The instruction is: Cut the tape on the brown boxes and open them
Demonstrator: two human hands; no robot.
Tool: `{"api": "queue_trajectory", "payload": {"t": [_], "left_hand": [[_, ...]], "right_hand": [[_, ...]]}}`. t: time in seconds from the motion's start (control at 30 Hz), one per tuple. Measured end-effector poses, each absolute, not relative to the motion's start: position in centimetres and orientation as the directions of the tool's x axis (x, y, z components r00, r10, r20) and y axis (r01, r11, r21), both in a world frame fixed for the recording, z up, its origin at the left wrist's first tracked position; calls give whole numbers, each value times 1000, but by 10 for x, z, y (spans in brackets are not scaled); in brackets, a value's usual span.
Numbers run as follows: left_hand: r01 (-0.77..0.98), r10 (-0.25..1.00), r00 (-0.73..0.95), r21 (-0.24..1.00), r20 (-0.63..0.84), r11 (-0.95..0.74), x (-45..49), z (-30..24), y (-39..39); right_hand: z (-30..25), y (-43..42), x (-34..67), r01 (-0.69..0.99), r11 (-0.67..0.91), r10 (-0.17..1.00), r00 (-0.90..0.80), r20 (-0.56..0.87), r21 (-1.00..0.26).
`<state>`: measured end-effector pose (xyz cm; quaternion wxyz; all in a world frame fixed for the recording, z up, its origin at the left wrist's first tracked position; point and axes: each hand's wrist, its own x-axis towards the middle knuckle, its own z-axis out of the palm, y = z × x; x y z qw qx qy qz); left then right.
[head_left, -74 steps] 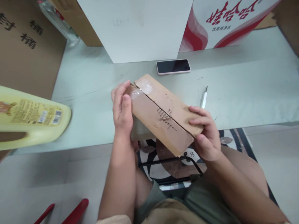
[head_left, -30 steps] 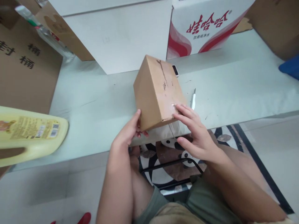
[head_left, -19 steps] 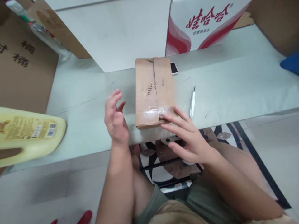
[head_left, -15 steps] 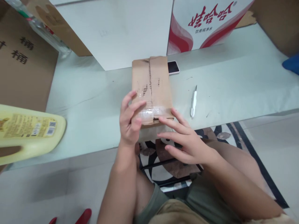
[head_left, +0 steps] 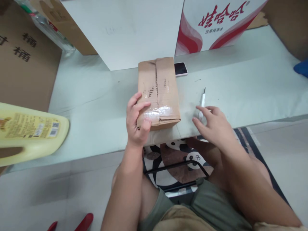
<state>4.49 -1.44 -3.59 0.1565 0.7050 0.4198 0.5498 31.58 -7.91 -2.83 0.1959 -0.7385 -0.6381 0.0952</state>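
A small brown cardboard box (head_left: 166, 93), its top seam taped and scuffed, lies flat on the pale green tabletop. At its near left corner my left hand (head_left: 137, 122) grips it, fingers on top and along the side. To the right lies a white craft knife (head_left: 203, 98), its dark blade pointing away from me. Over the knife's lower handle is my right hand (head_left: 211, 123), thumb and forefinger apart on its left side. Whether those fingers touch the handle is hard to see.
Behind the box stand a white carton (head_left: 125, 35) and a red-and-white carton (head_left: 216, 29). A phone (head_left: 181, 69) lies beside the box. On the left are a yellow jug (head_left: 36, 134) and a large brown carton (head_left: 26, 73). The table's front edge runs before my knees.
My right hand has left the box's near edge and moved right to the knife. My left hand stays on the box.
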Motion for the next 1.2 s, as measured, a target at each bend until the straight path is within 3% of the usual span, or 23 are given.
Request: {"api": "queue_trajectory", "payload": {"t": [0.13, 0.37, 0.47, 0.57, 0.63, 0.7, 0.8, 1.07, 1.2], "left_hand": [[367, 735, 55, 671, 675, -644, 45, -36, -13], [416, 741, 29, 666, 670, -619, 54, -36, -18], [472, 731, 6, 643, 682, -603, 65, -37, -23], [507, 716, 7, 615, 698, -604, 73, -37, -29], [525, 715, 31, 598, 698, -606, 77, -36, -32], [532, 715, 72, 580, 695, -617, 78, -36, -33], [514, 704, 131, 559, 698, -650, 80, -38, -31], [502, 730, 141, 587, 669, -635, 86, -40, -30], [503, 708, 179, 555, 683, -662, 81, -40, -30]], "right_hand": [[-41, -77, 322, 956, -70, 997, 79, 21, -284], [-8, -72, 314, 843, -276, 959, 272, -77, -461], [10, -79, 312, 639, -246, 935, 355, -4, -729], [24, -92, 310, 261, 12, 951, 296, 92, -965], [31, -101, 309, 31, 153, 971, 180, 156, -988], [35, -110, 308, -64, 208, 976, 75, 203, -976], [36, -118, 307, -31, 231, 973, 32, 230, -972], [38, -108, 302, -76, 146, 973, 189, 129, -986], [38, -106, 304, 45, 88, 978, 184, 95, -995]]}}
